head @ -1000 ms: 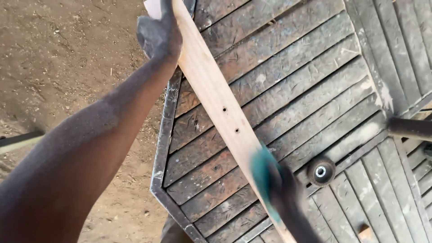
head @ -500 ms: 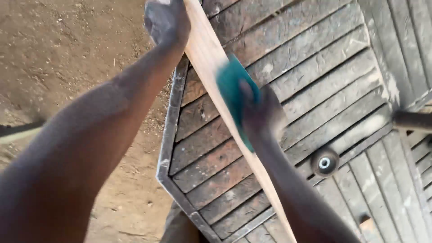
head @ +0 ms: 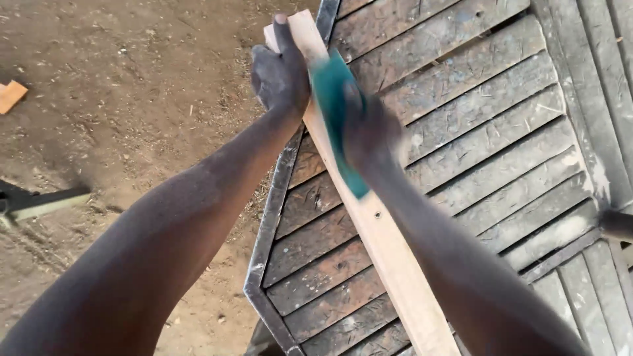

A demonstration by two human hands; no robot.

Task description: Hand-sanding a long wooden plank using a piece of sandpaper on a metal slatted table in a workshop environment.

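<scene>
A long pale wooden board (head: 389, 257) lies slanted across a slatted wooden table (head: 488, 125), running from the top middle down to the bottom. My left hand (head: 280, 76) grips the board's far end, thumb up along its edge. My right hand (head: 369, 128), blurred by motion, presses a green sanding sheet (head: 333, 99) flat on the board's face just below my left hand. A small hole shows in the board below the sheet.
The table has a dark metal frame edge (head: 270, 224) along its left side. Bare dirt ground (head: 112, 118) lies to the left, with a small wood offcut (head: 10, 95) and a pale stick-like piece (head: 39, 204) on it.
My right hand with the green sheet has slid up the board from its lower part to just below my left hand. The left hand keeps its grip at the far end.
</scene>
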